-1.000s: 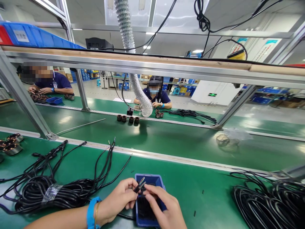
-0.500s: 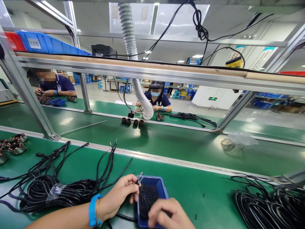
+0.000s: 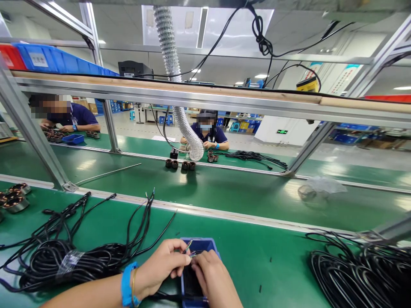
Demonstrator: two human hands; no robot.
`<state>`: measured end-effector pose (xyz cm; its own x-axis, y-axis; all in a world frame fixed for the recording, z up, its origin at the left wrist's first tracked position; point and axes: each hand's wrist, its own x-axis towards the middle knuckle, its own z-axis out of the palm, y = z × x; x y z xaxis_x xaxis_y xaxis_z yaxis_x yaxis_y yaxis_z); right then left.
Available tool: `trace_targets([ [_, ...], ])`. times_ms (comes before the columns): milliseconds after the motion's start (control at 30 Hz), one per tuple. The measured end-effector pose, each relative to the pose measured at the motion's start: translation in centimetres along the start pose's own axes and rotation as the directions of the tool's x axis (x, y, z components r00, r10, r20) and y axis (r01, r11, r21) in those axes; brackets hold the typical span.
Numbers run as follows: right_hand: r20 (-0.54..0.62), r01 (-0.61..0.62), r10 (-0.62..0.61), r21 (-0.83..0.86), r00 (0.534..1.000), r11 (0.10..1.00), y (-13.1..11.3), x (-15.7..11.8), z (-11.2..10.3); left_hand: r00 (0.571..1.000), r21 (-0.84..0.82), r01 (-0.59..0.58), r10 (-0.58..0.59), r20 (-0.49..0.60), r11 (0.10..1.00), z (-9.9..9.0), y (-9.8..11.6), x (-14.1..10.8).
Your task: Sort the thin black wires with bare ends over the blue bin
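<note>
Thin coloured wire ends [image 3: 189, 245] of a black cable stick up from the pinched fingers of my left hand [image 3: 163, 263], which wears a blue band at the wrist. My right hand [image 3: 213, 273] touches the wires beside my left fingertips, its fingers bent together; whether it grips a small piece is hidden. Both hands are over a blue bin [image 3: 209, 244] of small black pieces [image 3: 192, 284]. The black cable [image 3: 165, 296] runs below my left wrist toward the bin.
Coiled black cables [image 3: 93, 259] lie at left, and more cables [image 3: 349, 273] at right. Copper-wound rings [image 3: 16, 203] sit at far left. A metal frame [image 3: 224, 215] crosses behind the bin. Two people work beyond, near a silver duct [image 3: 189, 132].
My right hand has risen from the black pieces in the bin to the wire ends at my left fingertips. The whole view has shifted slightly.
</note>
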<state>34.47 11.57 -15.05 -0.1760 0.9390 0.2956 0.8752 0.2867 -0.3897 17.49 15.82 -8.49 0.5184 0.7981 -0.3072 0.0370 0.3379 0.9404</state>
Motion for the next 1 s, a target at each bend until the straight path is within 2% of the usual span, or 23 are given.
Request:
trace_targets([
  [167,-0.220,0.072,0.011,0.367,0.975,0.927,-0.6,0.4,-2.6,1.000,0.021,0.023,-0.023,-0.010,1.000,0.2,-0.2,0.3],
  [300,-0.365,0.155,0.007,0.414,0.931,0.897,-1.0,0.4,-4.0,0.999,0.014,0.033,-0.033,-0.003,0.999,0.2,-0.3,0.5],
  [433,-0.397,0.182,-0.008,0.402,0.918,0.897,-1.2,0.3,-4.5,0.999,0.005,0.038,-0.038,-0.003,0.999,0.2,-0.3,0.4],
  [600,-0.367,0.188,-0.037,0.386,0.930,0.903,-1.6,0.3,-4.4,0.999,0.021,0.038,-0.038,-0.019,0.999,0.4,-0.5,0.3],
  [733,-0.384,0.176,-0.011,0.396,0.923,0.901,-1.7,0.2,-4.2,1.000,0.038,0.022,-0.021,-0.020,0.999,0.5,-0.8,0.2],
  [800,-0.400,0.131,0.065,0.446,0.914,0.885,-1.7,0.2,-4.0,1.000,0.039,0.022,-0.021,-0.023,0.999,0.5,-0.8,0.2],
  [867,-0.395,0.052,0.211,0.559,0.894,0.827,-1.8,0.2,-3.9,0.999,0.041,0.024,-0.023,-0.032,0.999,0.4,-0.7,0.2],
  [933,-0.343,-0.021,0.374,0.712,0.861,0.702,-2.0,0.2,-3.8,0.999,0.049,0.025,-0.024,-0.029,0.998,0.3,-0.6,0.2],
  [1000,-0.276,-0.050,0.474,0.822,0.836,0.567,-2.3,0.2,-3.6,0.999,0.063,0.034,-0.033,-0.015,0.997,0.4,-0.6,0.1],
])
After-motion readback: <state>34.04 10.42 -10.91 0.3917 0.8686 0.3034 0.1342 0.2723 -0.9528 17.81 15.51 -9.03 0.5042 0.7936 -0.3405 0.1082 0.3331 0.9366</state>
